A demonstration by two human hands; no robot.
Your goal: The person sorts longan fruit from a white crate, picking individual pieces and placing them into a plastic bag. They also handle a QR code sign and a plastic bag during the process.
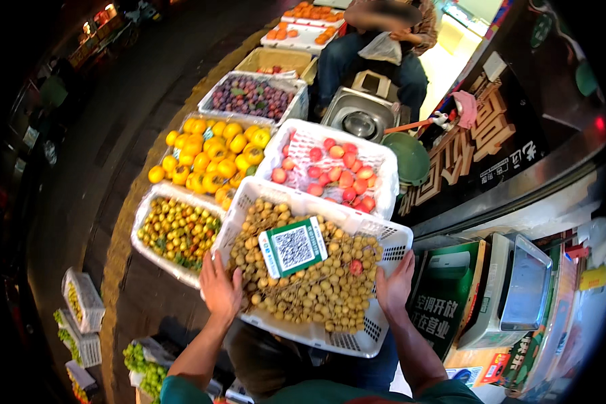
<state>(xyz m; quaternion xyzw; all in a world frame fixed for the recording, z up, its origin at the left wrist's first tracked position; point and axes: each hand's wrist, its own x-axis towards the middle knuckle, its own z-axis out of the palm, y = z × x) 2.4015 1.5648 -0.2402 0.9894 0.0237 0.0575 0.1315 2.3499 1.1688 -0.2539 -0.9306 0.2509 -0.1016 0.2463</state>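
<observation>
I hold a white plastic basket point(365, 337) of small tan fruit, likely longans point(296, 296), by both sides. My left hand point(223, 283) grips its left side and my right hand point(392, 286) its right. On the fruit lie a green-and-white QR-code card point(293, 246) and a round red item point(356, 267). Just beyond the basket are a white crate of pink-red fruit point(347, 176) and yellow persimmons point(205, 151). A white crate of small greenish fruit point(175, 232) is left of my left hand.
Purple plums point(249, 94) and orange fruit point(283, 34) stand farther back. A seated person point(411, 81) holds a bag near a steel basin point(357, 121). Metal trays point(525, 283) and signboards point(451, 303) are at right; green grapes point(148, 367) sit low left, beside the road point(94, 101).
</observation>
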